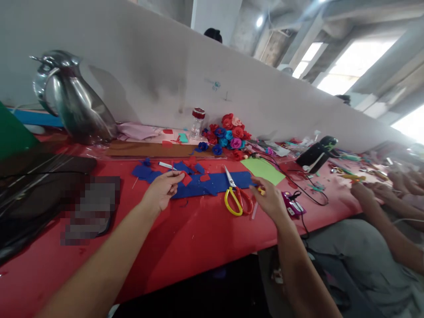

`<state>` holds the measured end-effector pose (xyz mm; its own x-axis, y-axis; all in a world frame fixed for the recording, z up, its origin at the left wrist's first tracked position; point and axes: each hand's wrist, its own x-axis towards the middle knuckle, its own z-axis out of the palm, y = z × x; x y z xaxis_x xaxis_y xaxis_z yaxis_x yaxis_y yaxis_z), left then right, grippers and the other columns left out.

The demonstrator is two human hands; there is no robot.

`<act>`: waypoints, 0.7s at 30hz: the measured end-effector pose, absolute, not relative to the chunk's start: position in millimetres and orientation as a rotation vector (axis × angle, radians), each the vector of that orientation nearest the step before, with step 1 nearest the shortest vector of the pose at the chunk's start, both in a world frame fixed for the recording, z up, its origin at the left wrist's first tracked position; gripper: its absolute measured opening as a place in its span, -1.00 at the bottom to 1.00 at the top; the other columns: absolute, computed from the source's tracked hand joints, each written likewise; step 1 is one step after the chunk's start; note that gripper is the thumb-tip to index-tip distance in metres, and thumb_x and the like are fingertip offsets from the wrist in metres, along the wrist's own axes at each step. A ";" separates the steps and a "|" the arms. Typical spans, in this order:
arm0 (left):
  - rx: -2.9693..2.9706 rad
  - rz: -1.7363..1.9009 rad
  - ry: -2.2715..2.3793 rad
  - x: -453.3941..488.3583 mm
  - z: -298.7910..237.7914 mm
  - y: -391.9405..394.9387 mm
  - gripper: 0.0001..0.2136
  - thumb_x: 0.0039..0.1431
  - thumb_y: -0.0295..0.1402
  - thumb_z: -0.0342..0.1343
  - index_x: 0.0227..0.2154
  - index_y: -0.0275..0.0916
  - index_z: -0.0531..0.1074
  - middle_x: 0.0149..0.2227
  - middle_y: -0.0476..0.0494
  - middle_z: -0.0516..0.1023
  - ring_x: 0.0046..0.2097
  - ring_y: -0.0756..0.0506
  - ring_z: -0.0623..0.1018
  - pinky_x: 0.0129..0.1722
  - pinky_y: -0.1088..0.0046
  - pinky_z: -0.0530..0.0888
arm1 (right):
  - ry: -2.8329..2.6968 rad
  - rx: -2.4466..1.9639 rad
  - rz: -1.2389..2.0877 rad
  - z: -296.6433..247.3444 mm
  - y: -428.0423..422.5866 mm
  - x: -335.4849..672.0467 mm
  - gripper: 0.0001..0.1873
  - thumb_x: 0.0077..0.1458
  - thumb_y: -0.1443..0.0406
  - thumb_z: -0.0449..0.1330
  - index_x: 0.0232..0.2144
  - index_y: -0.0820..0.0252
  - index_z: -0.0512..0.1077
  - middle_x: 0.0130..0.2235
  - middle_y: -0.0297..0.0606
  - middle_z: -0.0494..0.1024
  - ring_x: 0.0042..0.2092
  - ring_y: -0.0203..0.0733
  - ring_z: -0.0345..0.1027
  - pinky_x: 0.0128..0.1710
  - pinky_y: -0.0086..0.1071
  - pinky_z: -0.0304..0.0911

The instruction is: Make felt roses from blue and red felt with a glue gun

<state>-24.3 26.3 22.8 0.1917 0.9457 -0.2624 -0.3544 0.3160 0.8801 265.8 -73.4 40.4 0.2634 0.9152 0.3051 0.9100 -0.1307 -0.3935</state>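
My left hand [162, 189] is closed in a pinch on a small red paper piece [187, 178], held just above the blue paper strip [195, 187]. My right hand [269, 198] is at the strip's right end, its fingers curled on a small yellow object [262, 191] whose kind is mostly hidden. Between the hands lie scissors [233, 194] with one yellow and one red handle, blades pointing away from me. Blue paper scraps [143, 171] and a loose red scrap [205, 177] are around the strip. A white marker-like stick [167, 166] rests behind my left fingers.
A bunch of paper roses [232, 134] and a red-lidded jar [198, 121] stand by the wall. A metal jug [77, 97] is at left. Beyond my right hand are green paper [263, 170], a purple power strip [293, 204] with cables and another person's hands [367, 191].
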 end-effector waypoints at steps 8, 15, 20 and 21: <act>1.076 0.690 1.012 -10.3 20.7 6.3 -0.81 -0.36 -0.39 0.33 -0.60 -0.26 0.45 -0.69 0.07 0.32 -0.68 0.13 0.12 -0.65 0.58 -0.03 | -1.451 -2.844 -0.130 10.0 -104.5 303.6 -0.53 0.09 0.37 0.02 0.07 0.34 0.31 -0.01 0.08 0.44 0.03 0.10 0.27 -0.07 -0.19 0.15; 1.094 0.628 0.984 -11.1 20.3 8.1 -0.82 -0.35 -0.37 0.34 -0.65 -0.25 0.44 -0.72 0.06 0.28 -0.70 0.14 0.05 -0.65 0.56 -0.11 | -1.442 -2.866 -0.161 7.5 -85.2 308.5 -0.54 0.11 0.34 0.00 0.07 0.34 0.32 0.01 0.13 0.39 0.01 0.10 0.31 -0.09 -0.18 0.17; 1.185 0.548 1.064 -8.0 15.1 7.9 -0.88 -0.35 -0.38 0.32 -0.73 -0.24 0.47 -0.81 0.09 0.21 -0.72 0.13 -0.01 -0.65 0.54 -0.15 | -1.512 -2.863 -0.151 3.5 -78.6 319.9 -0.58 0.09 0.26 0.05 -0.04 0.40 0.37 -0.05 0.12 0.42 -0.03 0.08 0.36 -0.12 -0.23 0.21; 1.210 0.551 1.089 -7.2 13.5 7.7 -0.89 -0.35 -0.40 0.31 -0.74 -0.23 0.47 -0.81 0.08 0.23 -0.73 0.13 -0.01 -0.65 0.54 -0.14 | -1.539 -2.859 -0.150 3.2 -79.5 321.6 -0.59 0.08 0.27 0.06 -0.05 0.39 0.36 -0.06 0.10 0.44 -0.04 0.06 0.37 -0.13 -0.24 0.21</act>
<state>-7.2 7.7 13.5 0.4217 0.8288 -0.3677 0.1943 0.3135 0.9295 321.6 -79.5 3.2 0.5487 0.8355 0.0298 0.8255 -0.5471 0.1388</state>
